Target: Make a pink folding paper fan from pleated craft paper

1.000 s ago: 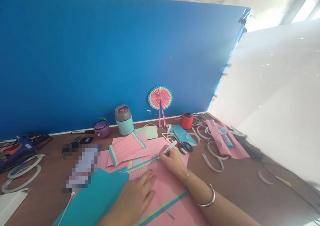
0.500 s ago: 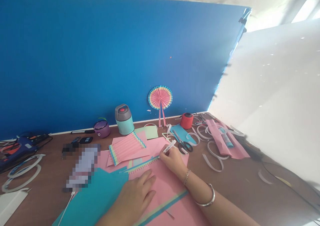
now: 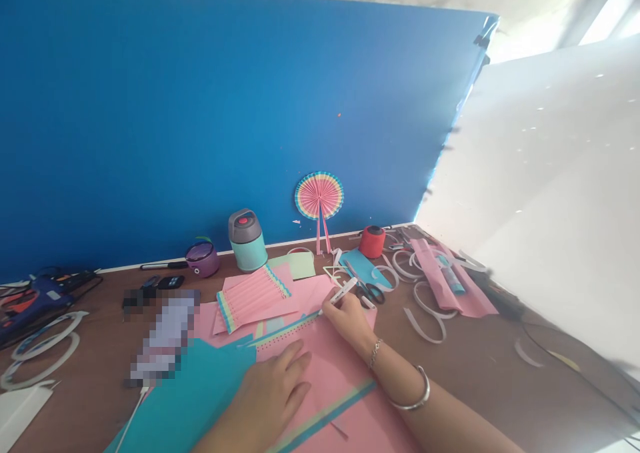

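Blue tool: at the far left of the brown surface; we see orange parts on its body.
Blurred device: right of it, a white cable at its near end.
Teal sheet: flat, extending toward our left forearm.
Purple container: near the blue panel, left of a grey-lidded mint container.
Pleated paper: pink with striped ends, lying on other pink paper.
Left hand: palm down, fingers slightly spread, on the pink sheet.
Pink sheet: beneath our hands; we find rows of dots along its banded far edge.
Round fan: upright on two pink stems before the panel.
White marker: tilted, tip at the right end of the dots; we cannot tell whether it touches.
Right hand: thumb and fingers pinching the marker.
Scissors: just beyond our right hand, partly on blue paper.
Folded paper: pink, at the right, carrying a blue tube.
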`<state>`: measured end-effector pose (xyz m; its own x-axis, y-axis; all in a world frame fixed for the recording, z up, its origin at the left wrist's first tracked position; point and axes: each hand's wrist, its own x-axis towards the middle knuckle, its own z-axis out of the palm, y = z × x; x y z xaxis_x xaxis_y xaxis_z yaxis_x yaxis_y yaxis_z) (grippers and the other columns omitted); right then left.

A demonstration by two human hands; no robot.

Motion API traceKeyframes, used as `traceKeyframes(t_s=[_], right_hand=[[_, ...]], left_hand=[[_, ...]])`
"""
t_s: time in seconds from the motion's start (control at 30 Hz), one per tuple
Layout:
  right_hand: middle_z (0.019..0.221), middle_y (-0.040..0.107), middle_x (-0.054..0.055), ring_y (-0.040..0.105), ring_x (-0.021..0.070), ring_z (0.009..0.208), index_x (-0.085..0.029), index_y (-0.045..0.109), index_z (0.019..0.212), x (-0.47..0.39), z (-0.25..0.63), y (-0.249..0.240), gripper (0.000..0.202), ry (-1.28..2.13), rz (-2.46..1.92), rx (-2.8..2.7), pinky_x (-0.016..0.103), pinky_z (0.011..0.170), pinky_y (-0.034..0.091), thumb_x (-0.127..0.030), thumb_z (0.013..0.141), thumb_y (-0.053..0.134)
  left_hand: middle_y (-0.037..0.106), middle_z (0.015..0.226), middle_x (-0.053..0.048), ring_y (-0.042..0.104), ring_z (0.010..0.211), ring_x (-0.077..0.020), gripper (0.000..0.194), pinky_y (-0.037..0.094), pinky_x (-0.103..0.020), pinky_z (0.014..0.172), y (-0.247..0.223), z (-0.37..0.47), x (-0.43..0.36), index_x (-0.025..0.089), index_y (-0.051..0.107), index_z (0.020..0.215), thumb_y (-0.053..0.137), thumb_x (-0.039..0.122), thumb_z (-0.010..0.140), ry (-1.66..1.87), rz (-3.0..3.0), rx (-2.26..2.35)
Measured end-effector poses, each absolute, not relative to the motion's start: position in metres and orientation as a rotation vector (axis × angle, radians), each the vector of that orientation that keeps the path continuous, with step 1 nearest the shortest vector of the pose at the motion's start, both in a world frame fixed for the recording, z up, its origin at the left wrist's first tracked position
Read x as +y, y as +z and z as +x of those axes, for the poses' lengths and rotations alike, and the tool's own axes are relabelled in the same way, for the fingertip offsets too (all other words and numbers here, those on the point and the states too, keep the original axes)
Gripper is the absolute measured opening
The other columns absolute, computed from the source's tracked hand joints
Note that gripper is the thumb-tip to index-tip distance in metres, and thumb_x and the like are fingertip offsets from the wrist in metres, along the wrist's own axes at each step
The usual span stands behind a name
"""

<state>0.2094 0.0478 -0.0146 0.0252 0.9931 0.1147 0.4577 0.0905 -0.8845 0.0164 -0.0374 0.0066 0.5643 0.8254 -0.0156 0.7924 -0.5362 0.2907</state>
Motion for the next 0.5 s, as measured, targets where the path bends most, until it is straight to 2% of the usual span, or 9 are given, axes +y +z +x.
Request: traceKeyframes(t_s=[0.17,0.5], right_hand=[[0.05,0.033,-0.006,0.035,0.0097,0.049,-0.02,0.033,0.054,0.0492,0.2109,-0.0146,0.014,0.789,-1.511,-1.561,0.021,0.048,0.027,-0.022,0.063,0.043],[0.05,0.036,-0.006,0.037,0.0102,0.05,-0.02,0.038,0.054,0.0475,0.2107,-0.0102,0.01,0.817,-1.537,-1.574,0.021,0.048,0.029,-0.021,0.062,0.044]], left_hand=[[0.044,0.141,-0.008,0.059,0.11,-0.0268,0.041,0.052,-0.041,0.088,0.0078,0.0176,-0.0365,0.023,0.05,0.13,0.039,0.031,0.091,0.083,2.539,1.342],[0.043,0.142,-0.007,0.058,0.111,-0.0253,0.041,0.052,-0.039,0.087,0.0081,0.0172,-0.0365,0.025,0.049,0.131,0.038,0.032,0.092,0.064,2.554,1.35]])
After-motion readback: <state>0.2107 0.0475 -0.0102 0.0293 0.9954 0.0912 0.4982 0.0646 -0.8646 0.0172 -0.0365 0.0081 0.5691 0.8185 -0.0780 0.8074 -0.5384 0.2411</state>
